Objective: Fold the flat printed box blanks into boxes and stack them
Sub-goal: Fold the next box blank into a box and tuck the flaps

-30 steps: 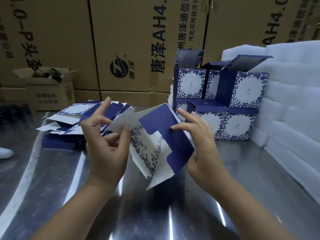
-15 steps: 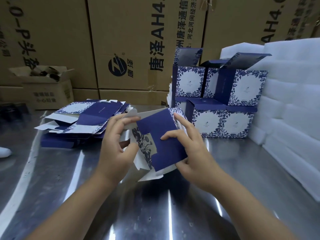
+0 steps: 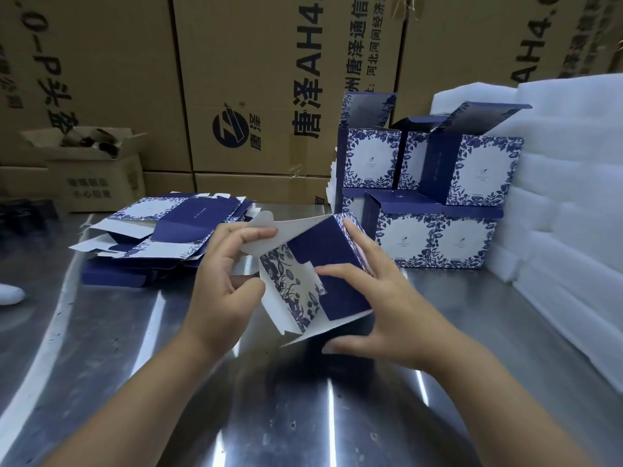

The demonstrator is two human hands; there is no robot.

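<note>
A half-folded blue and white printed box (image 3: 332, 261) is held just above the steel table (image 3: 141, 358) at the centre. My left hand (image 3: 226, 284) pinches its white flap on the left side. My right hand (image 3: 381, 298) grips the box's right side, fingers over the dark blue panel and thumb beneath it. A pile of flat box blanks (image 3: 161, 234) lies to the left. Several folded boxes (image 3: 435, 193) are stacked in two rows at the right rear, some with lids open.
White foam sheets (image 3: 566, 183) are piled along the right edge. Large brown cartons (image 3: 263, 82) wall off the back. A small open carton (image 3: 91, 170) sits at the back left. A white object (image 3: 10, 293) shows at the left edge.
The blank has been squared up into a box shape and lowered toward the table. My right hand slid down its blue panel; my left hand shifted to the white flap.
</note>
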